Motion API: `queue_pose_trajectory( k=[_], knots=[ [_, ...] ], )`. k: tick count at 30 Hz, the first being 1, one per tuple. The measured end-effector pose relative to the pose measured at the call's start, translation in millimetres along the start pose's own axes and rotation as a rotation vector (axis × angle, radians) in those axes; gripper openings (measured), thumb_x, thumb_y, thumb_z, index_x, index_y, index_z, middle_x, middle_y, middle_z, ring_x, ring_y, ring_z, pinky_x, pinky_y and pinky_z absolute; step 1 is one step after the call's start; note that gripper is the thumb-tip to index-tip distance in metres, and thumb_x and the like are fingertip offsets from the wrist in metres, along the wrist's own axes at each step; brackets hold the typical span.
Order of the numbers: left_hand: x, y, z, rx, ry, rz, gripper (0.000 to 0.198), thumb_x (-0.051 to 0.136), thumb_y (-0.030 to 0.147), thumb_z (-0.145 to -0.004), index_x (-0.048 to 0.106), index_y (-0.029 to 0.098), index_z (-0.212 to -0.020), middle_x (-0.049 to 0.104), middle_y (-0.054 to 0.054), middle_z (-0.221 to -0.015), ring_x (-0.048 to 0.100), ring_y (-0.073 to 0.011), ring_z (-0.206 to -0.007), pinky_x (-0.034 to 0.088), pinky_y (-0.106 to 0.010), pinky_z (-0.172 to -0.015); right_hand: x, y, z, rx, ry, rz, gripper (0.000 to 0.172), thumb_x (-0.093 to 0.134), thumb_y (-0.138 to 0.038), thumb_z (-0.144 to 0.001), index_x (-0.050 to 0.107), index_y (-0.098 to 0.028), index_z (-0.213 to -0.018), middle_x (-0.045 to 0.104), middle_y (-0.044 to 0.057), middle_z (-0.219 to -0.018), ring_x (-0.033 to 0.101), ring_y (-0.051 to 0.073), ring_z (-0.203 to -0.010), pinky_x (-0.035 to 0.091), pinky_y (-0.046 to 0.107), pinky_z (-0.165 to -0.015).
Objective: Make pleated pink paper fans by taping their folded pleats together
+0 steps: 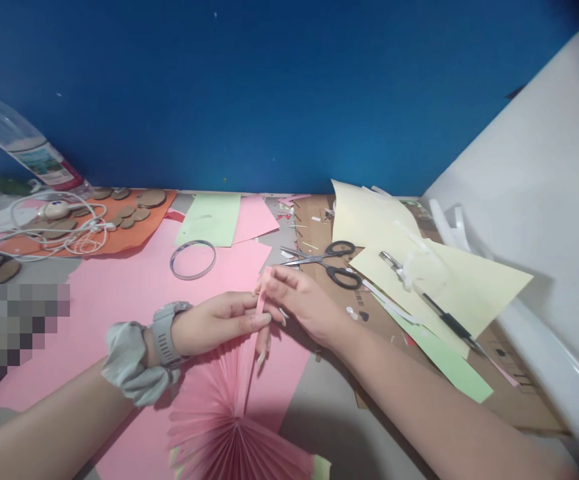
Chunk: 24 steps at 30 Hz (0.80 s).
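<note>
A pink pleated paper fan point(219, 443) spreads below my hands, its folds meeting near the bottom middle. Small pale yellow-green pieces show at its outer edges. My left hand point(222, 323), with a grey watch point(168, 333) and a grey scrunchie point(137, 363) at the wrist, is closed on the fan's upright folded edge, thumb on top. Close beside it, my right hand point(302, 300) pinches the top end of the same narrow pink fold. Some of the fingers behind the fold are partly hidden.
Black-handled scissors point(329, 260) lie open on cardboard point(314, 223) beyond my right hand. A roll of tape point(193, 260) rests on pink paper point(134, 280). Cream sheets point(449, 273) and a black pen point(442, 315) are right; a bottle point(34, 150) and white cable point(87, 233) are left.
</note>
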<state>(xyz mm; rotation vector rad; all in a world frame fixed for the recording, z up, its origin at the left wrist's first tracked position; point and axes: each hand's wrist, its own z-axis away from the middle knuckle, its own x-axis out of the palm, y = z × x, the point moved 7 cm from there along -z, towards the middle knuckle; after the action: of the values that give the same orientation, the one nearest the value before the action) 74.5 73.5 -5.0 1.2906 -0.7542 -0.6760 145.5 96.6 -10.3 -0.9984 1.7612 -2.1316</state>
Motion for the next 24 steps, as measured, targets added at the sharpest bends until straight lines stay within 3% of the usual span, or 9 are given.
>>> queue_pose_trajectory(
  k=[3, 6, 13, 17, 24],
  knots=[
    [-0.6, -1, 0, -0.004, 0.003, 0.034, 0.025, 0.041, 0.028, -0.092, 0.055, 0.011, -0.101, 0.062, -0.003, -0.062, 0.062, -0.0165, -0.066, 0.048, -0.035, -0.075, -2, 2, -1, 0.010, 0.010, -0.032, 0.028, 0.048, -0.046, -0.085, 0.050, -0.018, -0.080, 0.044, -0.009, -0.047, 0.043, 0.008, -0.042, 0.040, 0.021, -0.045],
    [-0.8, -1, 0, -0.020, -0.001, 0.030, 0.024, 0.040, 0.028, -0.092, 0.055, 0.011, -0.100, 0.062, -0.003, -0.062, 0.062, -0.0158, -0.065, 0.048, -0.033, -0.073, -5, 2, -1, 0.018, 0.063, 0.020, 0.025, 0.058, -0.040, -0.081, 0.047, -0.019, -0.073, 0.045, -0.009, -0.046, 0.044, 0.007, -0.042, 0.040, 0.021, -0.047],
    [2.7, 0, -1, -0.021, 0.004, -0.078, 0.021, 0.038, 0.025, -0.093, 0.054, 0.011, -0.089, 0.065, -0.006, -0.066, 0.063, -0.0164, -0.068, 0.048, -0.035, -0.077, -7, -4, 3, -0.029, 0.205, 0.231, 0.034, 0.055, -0.042, -0.082, 0.039, -0.020, -0.063, 0.039, -0.010, -0.041, 0.033, 0.005, -0.038, 0.031, 0.019, -0.043],
    [3.5, -2, -1, -0.025, 0.000, -0.008, 0.022, 0.040, 0.025, -0.092, 0.053, 0.011, -0.102, 0.063, -0.004, -0.063, 0.063, -0.0165, -0.064, 0.050, -0.035, -0.071, -11, -6, 5, -0.085, 0.293, 0.276, 0.039, 0.041, -0.049, -0.088, 0.042, -0.019, -0.061, 0.039, -0.007, -0.046, 0.037, 0.007, -0.045, 0.033, 0.021, -0.048],
    [5.4, 2, -1, -0.028, -0.074, -0.138, 0.040, 0.035, 0.030, -0.093, 0.060, 0.010, -0.070, 0.066, -0.010, -0.067, 0.062, -0.0163, -0.071, 0.047, -0.033, -0.082, -3, -9, 4, -0.050, 0.164, 0.331, 0.032, 0.065, -0.042, -0.075, 0.044, -0.019, -0.065, 0.048, -0.007, -0.058, 0.042, 0.007, -0.050, 0.035, 0.021, -0.051]
  ],
)
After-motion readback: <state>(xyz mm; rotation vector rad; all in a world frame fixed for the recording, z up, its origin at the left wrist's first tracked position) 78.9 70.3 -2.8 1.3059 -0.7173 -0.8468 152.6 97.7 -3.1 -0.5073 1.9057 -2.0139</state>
